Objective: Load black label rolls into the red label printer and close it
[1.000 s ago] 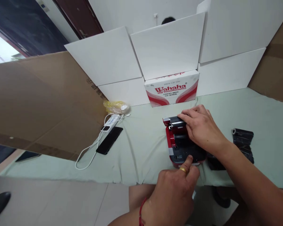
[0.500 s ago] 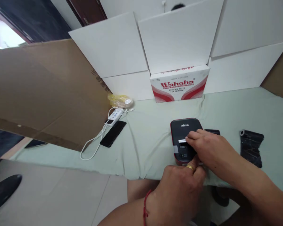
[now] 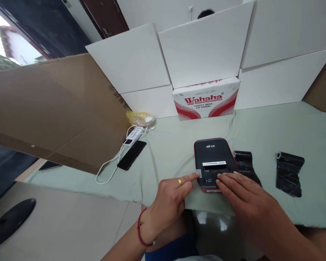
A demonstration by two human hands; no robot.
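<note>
A black box-shaped device with a red edge (image 3: 216, 154), resembling a small label printer, lies on the cloth-covered table. It has a slot, and a white sticker (image 3: 214, 164) sits just above that slot. At its left edge is a greyish piece of tape (image 3: 199, 173). My left hand (image 3: 176, 192), with a ring and red bracelet, presses that tape with a stretched index finger; its other fingers are curled. My right hand (image 3: 247, 195) rests its straight fingers on the device's lower right part, and the thumb is hidden.
Two black film rolls, a near one (image 3: 243, 156) and a farther one (image 3: 289, 174), lie to the right. Leftward are a phone (image 3: 132, 155), a white power strip (image 3: 134, 136) with cable and a plastic bag (image 3: 139, 119). A Wahaha carton (image 3: 206, 99) stands behind.
My left hand has moved from the device's near right corner to its left edge. My right hand has slid down and right, uncovering the slot and sticker.
</note>
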